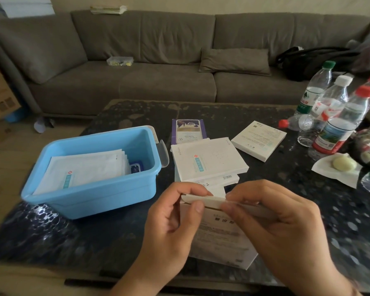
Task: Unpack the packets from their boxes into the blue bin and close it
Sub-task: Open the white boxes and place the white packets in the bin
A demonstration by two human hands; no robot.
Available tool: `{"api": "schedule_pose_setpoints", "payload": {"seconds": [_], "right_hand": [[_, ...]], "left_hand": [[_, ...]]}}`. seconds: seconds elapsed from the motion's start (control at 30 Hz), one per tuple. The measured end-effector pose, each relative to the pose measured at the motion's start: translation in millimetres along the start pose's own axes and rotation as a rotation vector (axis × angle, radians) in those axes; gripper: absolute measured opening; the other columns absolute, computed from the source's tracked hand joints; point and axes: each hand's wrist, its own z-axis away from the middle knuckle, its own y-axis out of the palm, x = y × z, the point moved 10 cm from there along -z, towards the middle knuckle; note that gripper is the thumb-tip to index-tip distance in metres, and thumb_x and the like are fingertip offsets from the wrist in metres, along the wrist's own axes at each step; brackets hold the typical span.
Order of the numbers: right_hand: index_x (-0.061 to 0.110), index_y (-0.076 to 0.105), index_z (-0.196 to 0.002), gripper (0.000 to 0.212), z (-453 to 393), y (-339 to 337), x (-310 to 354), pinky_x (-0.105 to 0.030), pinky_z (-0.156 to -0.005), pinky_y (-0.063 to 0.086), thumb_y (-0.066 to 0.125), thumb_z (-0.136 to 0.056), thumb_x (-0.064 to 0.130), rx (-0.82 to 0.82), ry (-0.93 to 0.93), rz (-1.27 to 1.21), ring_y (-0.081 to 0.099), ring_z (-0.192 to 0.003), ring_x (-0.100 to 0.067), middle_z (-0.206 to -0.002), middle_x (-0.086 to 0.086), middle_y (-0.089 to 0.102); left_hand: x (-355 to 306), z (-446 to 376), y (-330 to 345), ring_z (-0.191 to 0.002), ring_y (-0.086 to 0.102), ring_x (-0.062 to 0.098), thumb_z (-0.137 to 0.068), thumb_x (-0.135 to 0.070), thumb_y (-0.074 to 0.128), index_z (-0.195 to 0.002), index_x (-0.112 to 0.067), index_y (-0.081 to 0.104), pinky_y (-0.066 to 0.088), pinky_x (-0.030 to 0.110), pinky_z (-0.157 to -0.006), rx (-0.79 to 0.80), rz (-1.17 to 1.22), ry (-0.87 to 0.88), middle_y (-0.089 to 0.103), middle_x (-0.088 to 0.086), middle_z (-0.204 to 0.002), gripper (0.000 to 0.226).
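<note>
1. White box (219, 238) held near the table edge: its printed text is blurred and unreadable; the left hand (169, 231) and right hand (286, 227) hide its sides, and its contents cannot be seen.
2. Both forearms are cut off by the bottom edge.
3. Blue bin (90, 195): white packets (83, 167) hide its floor; a small dark blue item (136, 167) beside them is mostly hidden.
4. Purple packet (188, 130): lower part hidden behind the stacked white boxes (207, 161).
5. Bottles (338, 116) at right: label print too small to read; the items beyond them are cut off by the right edge.
</note>
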Motion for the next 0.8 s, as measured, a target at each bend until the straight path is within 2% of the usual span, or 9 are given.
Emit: {"api": "schedule_pose_setpoints", "payload": {"seconds": [0.17,0.3,0.4,0.6,0.8], "right_hand": [[0.02,0.07,-0.075,0.007,-1,5,-1,-0.018,-0.065,0.05,0.076,-0.076,0.019,0.095,0.013,-0.053,0.067,-0.078,-0.009,-0.081,0.011,0.068],[0.016,0.069,-0.076,0.008,2,8,0,-0.018,-0.071,0.048,0.077,-0.076,0.013,0.134,-0.025,-0.113,0.067,-0.082,-0.013,-0.085,0.007,0.067],[0.015,0.069,-0.076,0.009,6,9,-1,-0.017,-0.073,0.048,0.077,-0.079,0.016,0.138,-0.034,-0.144,0.067,-0.084,-0.013,-0.087,0.006,0.067],[0.013,0.072,-0.077,0.007,9,10,4,-0.021,-0.074,0.05,0.073,-0.08,0.02,0.155,-0.126,-0.131,0.068,-0.086,-0.014,-0.092,0.001,0.067],[0.012,0.075,-0.075,0.006,17,10,14,-0.035,-0.062,0.049,0.074,-0.079,0.016,0.076,-0.343,0.07,0.065,-0.074,-0.021,-0.091,-0.003,0.069]], "left_hand": [[7,2,2,-0.097,0.065,0.014,-0.085,-0.031,0.055,-0.093,-0.023,0.065,0.051,0.016,-0.075,0.013,0.087,-0.064,0.069,-0.002,-0.098,0.015],[12,5,3,-0.101,0.062,0.02,-0.085,-0.031,0.053,-0.091,-0.022,0.064,0.049,0.022,-0.082,0.04,0.131,-0.082,0.066,0.006,-0.101,0.015],[17,6,2,-0.104,0.062,0.022,-0.086,-0.033,0.052,-0.09,-0.019,0.063,0.049,0.025,-0.085,0.045,0.144,-0.094,0.066,0.01,-0.103,0.018],[12,5,1,-0.099,0.063,0.02,-0.08,-0.027,0.053,-0.085,-0.017,0.061,0.05,0.024,-0.084,0.046,0.104,-0.056,0.067,0.009,-0.098,0.014],[2,2,6,-0.093,0.062,0.02,-0.086,-0.02,0.047,-0.087,-0.018,0.056,0.047,0.023,-0.084,0.071,-0.013,0.072,0.066,0.001,-0.093,0.01]]}}
